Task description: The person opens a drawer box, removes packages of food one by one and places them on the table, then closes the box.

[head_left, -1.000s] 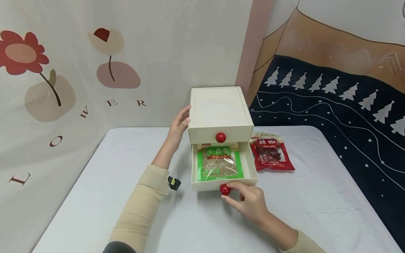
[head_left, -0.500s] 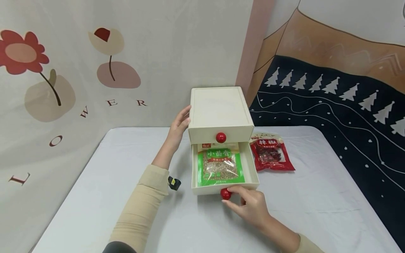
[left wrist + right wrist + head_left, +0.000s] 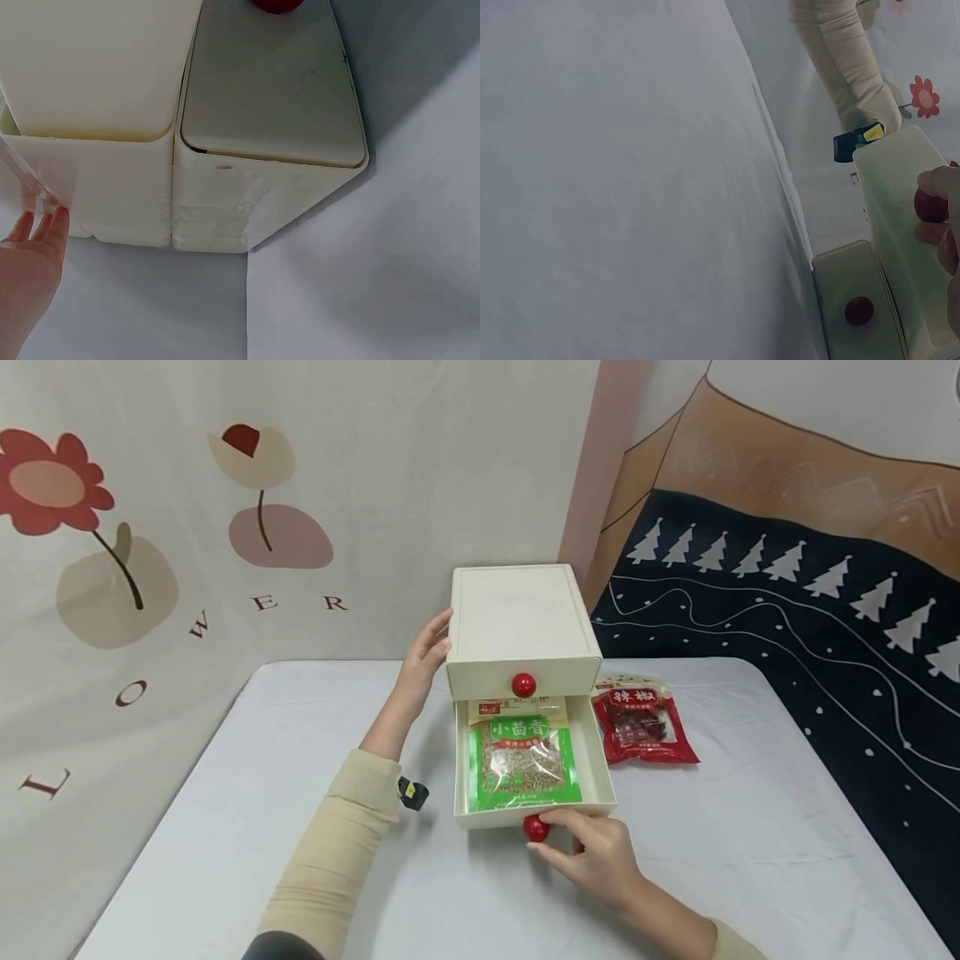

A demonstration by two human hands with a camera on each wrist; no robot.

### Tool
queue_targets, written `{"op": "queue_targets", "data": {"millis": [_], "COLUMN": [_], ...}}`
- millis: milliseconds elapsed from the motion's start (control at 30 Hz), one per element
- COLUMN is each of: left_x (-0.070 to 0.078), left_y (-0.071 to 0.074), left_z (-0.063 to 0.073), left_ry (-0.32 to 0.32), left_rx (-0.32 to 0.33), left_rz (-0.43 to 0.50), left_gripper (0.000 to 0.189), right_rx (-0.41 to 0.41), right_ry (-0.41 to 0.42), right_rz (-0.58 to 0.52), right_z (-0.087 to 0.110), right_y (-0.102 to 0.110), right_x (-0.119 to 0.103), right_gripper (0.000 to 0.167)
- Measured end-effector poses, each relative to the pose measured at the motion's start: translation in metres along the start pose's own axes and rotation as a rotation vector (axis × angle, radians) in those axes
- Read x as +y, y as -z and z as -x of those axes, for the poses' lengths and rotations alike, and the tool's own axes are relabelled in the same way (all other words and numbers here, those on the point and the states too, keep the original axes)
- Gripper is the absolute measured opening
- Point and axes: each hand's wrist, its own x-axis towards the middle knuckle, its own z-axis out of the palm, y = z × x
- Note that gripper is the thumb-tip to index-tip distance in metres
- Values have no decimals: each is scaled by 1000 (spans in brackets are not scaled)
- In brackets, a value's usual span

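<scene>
A cream two-tier drawer box (image 3: 523, 610) stands at the back of the table, its upper drawer pushed in. The lower drawer (image 3: 596, 781) is pulled out towards me. Inside it lies a green-bordered clear packet (image 3: 528, 764) of small brownish seeds, its far end under the upper tier. My right hand (image 3: 596, 856) pinches the lower drawer's red knob (image 3: 536, 828) between thumb and fingers; the right wrist view also shows this knob (image 3: 930, 205). With fairly straight fingers, my left hand (image 3: 422, 677) rests against the box's left side. The left wrist view shows that hand (image 3: 34, 270) against the box wall.
A red packet (image 3: 645, 722) of dark dried contents lies just right of the box. A second red knob (image 3: 523, 685) sits on the upper drawer. White cloth covers the table (image 3: 750, 827). Printed curtains (image 3: 390, 485) hang behind it.
The lower drawer has slid further out towards me, with my right hand on its knob. More of the green packet shows now. My left hand stays in place on the box's side.
</scene>
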Motion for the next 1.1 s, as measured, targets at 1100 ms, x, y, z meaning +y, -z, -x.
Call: {"op": "queue_targets", "data": {"millis": [1100], "left_x": [-2], "left_y": [1], "left_z": [-1], "left_ry": [1], "left_rx": [1], "left_rz": [-1], "left_gripper": [58], "right_rx": [-30], "right_ry": [1], "right_rz": [-23], "right_z": [4], "right_y": [3], "right_x": [-6], "right_gripper": [26]}}
